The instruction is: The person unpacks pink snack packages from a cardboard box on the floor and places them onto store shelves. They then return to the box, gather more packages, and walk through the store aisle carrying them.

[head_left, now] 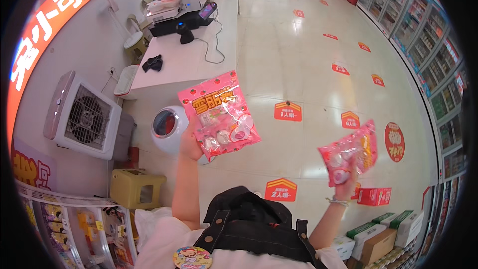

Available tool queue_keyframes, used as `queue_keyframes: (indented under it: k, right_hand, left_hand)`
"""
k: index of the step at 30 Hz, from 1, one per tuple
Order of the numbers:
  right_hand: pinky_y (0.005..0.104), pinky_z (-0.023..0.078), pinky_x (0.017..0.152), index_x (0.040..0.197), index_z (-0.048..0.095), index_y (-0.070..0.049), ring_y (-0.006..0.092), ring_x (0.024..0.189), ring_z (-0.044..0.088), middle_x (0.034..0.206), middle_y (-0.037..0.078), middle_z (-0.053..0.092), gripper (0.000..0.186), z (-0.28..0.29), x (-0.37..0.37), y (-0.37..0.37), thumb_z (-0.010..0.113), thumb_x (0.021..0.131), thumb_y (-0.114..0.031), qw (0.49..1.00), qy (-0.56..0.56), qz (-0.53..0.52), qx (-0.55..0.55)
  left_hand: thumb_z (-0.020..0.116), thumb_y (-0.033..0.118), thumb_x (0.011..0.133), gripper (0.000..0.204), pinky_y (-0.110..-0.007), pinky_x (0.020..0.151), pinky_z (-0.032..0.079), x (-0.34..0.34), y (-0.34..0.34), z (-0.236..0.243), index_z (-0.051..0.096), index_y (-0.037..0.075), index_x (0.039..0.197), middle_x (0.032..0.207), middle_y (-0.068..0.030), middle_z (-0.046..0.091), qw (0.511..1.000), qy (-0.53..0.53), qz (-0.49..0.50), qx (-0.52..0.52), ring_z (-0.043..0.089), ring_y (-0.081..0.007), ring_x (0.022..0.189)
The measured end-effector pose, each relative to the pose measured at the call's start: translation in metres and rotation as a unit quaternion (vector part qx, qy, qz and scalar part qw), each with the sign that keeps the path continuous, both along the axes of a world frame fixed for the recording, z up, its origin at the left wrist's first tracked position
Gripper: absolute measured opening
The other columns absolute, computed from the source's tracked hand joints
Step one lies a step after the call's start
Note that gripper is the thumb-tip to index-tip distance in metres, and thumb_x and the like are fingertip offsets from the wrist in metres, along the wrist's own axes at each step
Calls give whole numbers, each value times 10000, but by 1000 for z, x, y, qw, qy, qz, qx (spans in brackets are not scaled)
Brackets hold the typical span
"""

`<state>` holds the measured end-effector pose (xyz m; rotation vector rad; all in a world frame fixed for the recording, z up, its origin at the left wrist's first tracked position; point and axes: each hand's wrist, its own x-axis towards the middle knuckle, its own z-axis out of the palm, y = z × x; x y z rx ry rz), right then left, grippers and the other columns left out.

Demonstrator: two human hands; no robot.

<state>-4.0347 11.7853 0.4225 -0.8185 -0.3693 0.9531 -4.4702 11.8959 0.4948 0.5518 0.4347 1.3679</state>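
My left hand (190, 142) grips the lower left edge of a pink candy bag (219, 112), held up in front of me with its printed face toward me. Strawberries decorate its top, and pale round sweets show through the lower part. Off to the right, my right hand (347, 185) is closed on a second pink bag of candy (343, 157), which tilts to one side and looks slightly blurred. A bracelet circles my right wrist. The two bags are well apart, both above the tiled floor.
A white counter (199, 62) with a scanner (184, 33) stands ahead on the left. Nearer are an air cooler (82, 114), a round white machine (169, 127) and a yellowish stool (134, 188). Cartons (378, 239) are stacked at lower right. Glass-door fridges (423, 30) line the right wall.
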Motion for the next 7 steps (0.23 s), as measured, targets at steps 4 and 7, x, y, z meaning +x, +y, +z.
queue_keyframes:
  k: [4,7]
  right_hand:
    - [375,432,928,1265,402,-17,216,1118,489,1228,92,493,502,1,-26,132,608,827,-149,994,-1,112,-3]
    - [355,455,893,1240,421,-48,197,1072,524,1185,70,526,471,-17,-10,211,609,808,-57,988,-5,143,-64]
  left_hand:
    - [376,354,933,501,-446,969,388,21,86,-52,366,11,1297,1292,-150,447,996,4,-36,-83,474,-293,1151]
    - [363,382,935,514,-449,981,377,59,150,-80,364,25,1305,1308,-140,433,986,22,-89,-139,450,-286,1176]
